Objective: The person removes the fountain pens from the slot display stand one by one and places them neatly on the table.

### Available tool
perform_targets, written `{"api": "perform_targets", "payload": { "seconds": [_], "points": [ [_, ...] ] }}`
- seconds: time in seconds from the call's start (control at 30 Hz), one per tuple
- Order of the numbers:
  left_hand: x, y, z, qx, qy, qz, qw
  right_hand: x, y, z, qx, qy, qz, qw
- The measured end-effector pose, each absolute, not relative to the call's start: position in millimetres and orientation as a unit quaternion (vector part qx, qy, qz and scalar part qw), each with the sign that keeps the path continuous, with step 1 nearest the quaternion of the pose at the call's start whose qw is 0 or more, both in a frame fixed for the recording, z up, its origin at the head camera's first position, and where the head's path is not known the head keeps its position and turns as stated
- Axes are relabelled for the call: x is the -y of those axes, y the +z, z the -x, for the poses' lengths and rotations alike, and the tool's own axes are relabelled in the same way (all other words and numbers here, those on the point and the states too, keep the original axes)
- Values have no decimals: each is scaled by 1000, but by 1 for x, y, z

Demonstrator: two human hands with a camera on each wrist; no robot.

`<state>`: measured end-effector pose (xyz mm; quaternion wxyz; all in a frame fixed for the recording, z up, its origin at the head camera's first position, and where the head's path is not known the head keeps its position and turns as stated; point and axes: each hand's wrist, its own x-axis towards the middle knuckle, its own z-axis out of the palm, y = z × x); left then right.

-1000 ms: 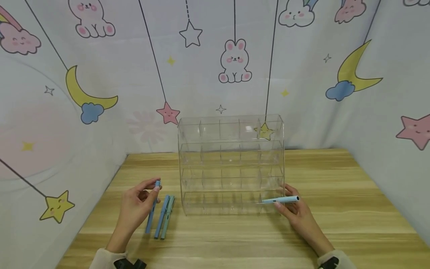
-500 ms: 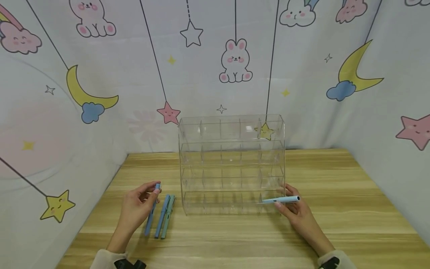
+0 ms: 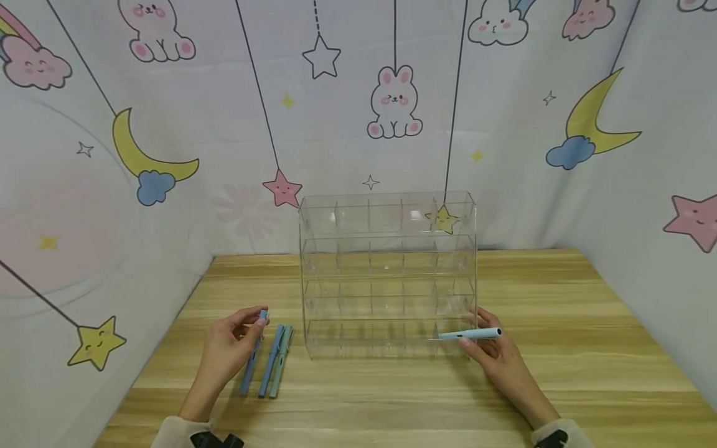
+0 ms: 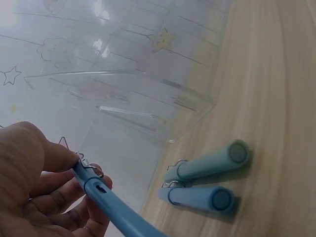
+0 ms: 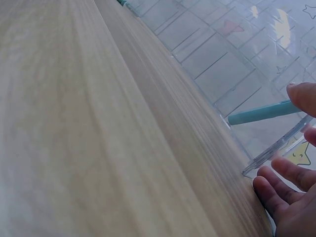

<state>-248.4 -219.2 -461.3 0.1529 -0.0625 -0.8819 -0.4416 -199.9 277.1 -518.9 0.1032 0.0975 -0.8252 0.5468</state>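
My left hand (image 3: 226,342) pinches a blue pen (image 4: 118,210) near its clip end, thumb on one side and fingers on the other. The pen slants, its lower end toward the table. To its right, another blue pen (image 3: 271,361) and a green pen (image 3: 281,361) lie side by side. At the lower right corner of a clear acrylic rack (image 3: 386,295), my right hand (image 3: 498,348) holds a light blue pen (image 3: 470,334) with the thumb against it. This pen's left end reaches into the bottom right compartment; my other fingers are by the rack's side wall (image 5: 281,145).
The rack stands upright on a wooden table (image 3: 381,404), with several rows of compartments. Behind the table and along both sides hangs a white curtain (image 3: 336,143) printed with stars, moons and bunnies.
My left hand has come down slightly with its blue pen, whose lower end is now nearer the table's front. My right hand and the light blue pen have stayed about where they were.
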Motion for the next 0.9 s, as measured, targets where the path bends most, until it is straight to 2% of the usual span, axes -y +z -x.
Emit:
{"api": "perform_targets", "payload": {
  "seconds": [0.37, 0.9],
  "points": [
    [220, -468, 250, 888, -437, 66, 131, -280, -519, 199, 827, 545, -94, 101],
    [224, -479, 258, 911, -397, 20, 111, -277, -518, 199, 827, 545, -93, 104]
  ]
}}
